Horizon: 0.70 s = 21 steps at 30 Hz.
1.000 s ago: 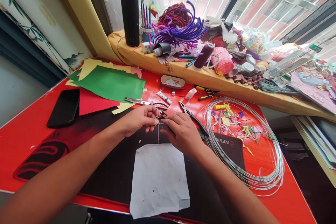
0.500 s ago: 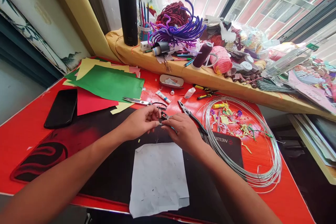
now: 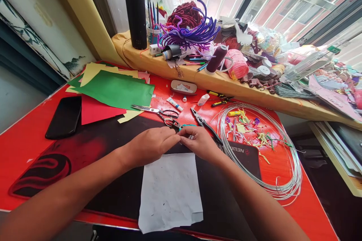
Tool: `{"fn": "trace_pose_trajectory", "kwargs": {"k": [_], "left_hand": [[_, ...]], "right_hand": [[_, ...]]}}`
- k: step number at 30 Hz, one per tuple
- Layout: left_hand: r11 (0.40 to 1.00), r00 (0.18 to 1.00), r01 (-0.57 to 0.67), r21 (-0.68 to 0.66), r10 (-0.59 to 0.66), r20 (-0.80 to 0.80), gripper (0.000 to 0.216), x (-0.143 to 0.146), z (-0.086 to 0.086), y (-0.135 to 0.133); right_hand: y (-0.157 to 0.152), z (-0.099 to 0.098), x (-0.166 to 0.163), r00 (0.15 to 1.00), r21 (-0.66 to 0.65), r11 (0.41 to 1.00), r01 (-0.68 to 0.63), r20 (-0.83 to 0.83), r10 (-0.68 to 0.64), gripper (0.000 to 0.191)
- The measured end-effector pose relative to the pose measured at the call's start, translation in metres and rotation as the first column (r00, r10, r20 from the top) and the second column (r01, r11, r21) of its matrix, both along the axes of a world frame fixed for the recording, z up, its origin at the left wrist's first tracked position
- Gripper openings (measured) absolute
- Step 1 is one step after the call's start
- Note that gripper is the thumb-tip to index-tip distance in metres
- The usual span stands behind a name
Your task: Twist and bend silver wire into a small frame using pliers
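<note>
My left hand [image 3: 151, 144] is closed, its back toward me, thumb and finger pinched at the tips. Against those tips meet the pinched fingers of my right hand [image 3: 200, 142]. Whatever lies between the fingertips is too small or hidden to make out. Just beyond the hands lie small pliers [image 3: 177, 124] with teal grips, partly covered by my fingers. Scissors [image 3: 154, 109] rest behind them, blades toward the left. Larger black-handled pliers [image 3: 206, 123] lie to the right. Below the hands, a creased white paper sheet [image 3: 171, 192] is on the dark mat [image 3: 113, 180].
A coil of silver wire [image 3: 295, 173] at right encircles colourful scraps [image 3: 263, 139]. Coloured paper [image 3: 118, 88] and a black phone [image 3: 63, 117] lie at left. A glue tube [image 3: 174, 104] and small white bottle [image 3: 203, 99] stand farther back. The sill holds a thermos [image 3: 135, 15] and craft supplies.
My left hand has turned so its back faces me, and both hands came slightly lower and closer together. More of the scissors' handles and small pliers now shows behind them.
</note>
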<state>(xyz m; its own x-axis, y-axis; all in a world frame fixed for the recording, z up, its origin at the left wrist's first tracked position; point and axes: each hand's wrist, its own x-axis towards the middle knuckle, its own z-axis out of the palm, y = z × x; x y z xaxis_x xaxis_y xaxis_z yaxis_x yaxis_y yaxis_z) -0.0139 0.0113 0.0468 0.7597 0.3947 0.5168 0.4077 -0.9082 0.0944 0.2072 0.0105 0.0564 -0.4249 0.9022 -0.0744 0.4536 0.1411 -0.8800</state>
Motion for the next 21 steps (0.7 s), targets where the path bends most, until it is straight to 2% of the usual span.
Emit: {"fn": "trace_pose_trajectory", "kwargs": {"k": [4, 7, 10, 12, 14, 15, 16, 18, 21], "left_hand": [[0.980, 0.993, 0.076, 0.186, -0.057, -0.102, 0.018, 0.002, 0.009, -0.002], [0.960, 0.988, 0.136, 0.245, -0.113, -0.107, 0.013, 0.002, 0.010, -0.003], [0.954, 0.983, 0.180, 0.240, -0.164, -0.086, 0.014, 0.002, 0.002, -0.002], [0.979, 0.987, 0.163, 0.125, -0.160, -0.034, 0.018, 0.004, -0.007, 0.000], [0.990, 0.993, 0.090, -0.108, -0.080, 0.090, 0.022, 0.006, -0.016, 0.005], [0.967, 0.987, 0.051, -0.250, -0.010, 0.162, 0.022, 0.008, -0.018, 0.008], [0.916, 0.971, 0.022, -0.401, 0.077, 0.228, 0.019, 0.009, -0.020, 0.012], [0.768, 0.906, 0.015, -0.640, 0.260, 0.334, 0.015, 0.010, -0.021, 0.018], [0.577, 0.812, 0.095, -0.811, 0.427, 0.399, 0.032, 0.007, -0.018, 0.024]], "right_hand": [[0.001, -0.003, 0.003, 0.996, -0.096, 0.995, 0.016, -0.087, -0.024, 0.009], [-0.001, -0.007, 0.005, 0.992, -0.177, 0.984, 0.021, -0.118, -0.043, 0.013], [-0.004, -0.013, 0.007, 0.990, -0.231, 0.973, 0.027, -0.126, -0.057, 0.016], [-0.006, -0.018, 0.007, 0.986, -0.245, 0.969, 0.041, -0.146, -0.079, 0.016], [-0.006, -0.024, 0.005, 0.971, -0.267, 0.961, 0.068, -0.202, -0.124, 0.020], [-0.006, -0.026, 0.003, 0.958, -0.286, 0.955, 0.084, -0.240, -0.156, 0.022], [-0.006, -0.028, 0.001, 0.941, -0.310, 0.945, 0.102, -0.279, -0.193, 0.024], [-0.006, -0.031, -0.002, 0.898, -0.358, 0.924, 0.139, -0.349, -0.270, 0.027], [-0.007, -0.033, -0.005, 0.838, -0.413, 0.895, 0.167, -0.419, -0.350, 0.029]]}}
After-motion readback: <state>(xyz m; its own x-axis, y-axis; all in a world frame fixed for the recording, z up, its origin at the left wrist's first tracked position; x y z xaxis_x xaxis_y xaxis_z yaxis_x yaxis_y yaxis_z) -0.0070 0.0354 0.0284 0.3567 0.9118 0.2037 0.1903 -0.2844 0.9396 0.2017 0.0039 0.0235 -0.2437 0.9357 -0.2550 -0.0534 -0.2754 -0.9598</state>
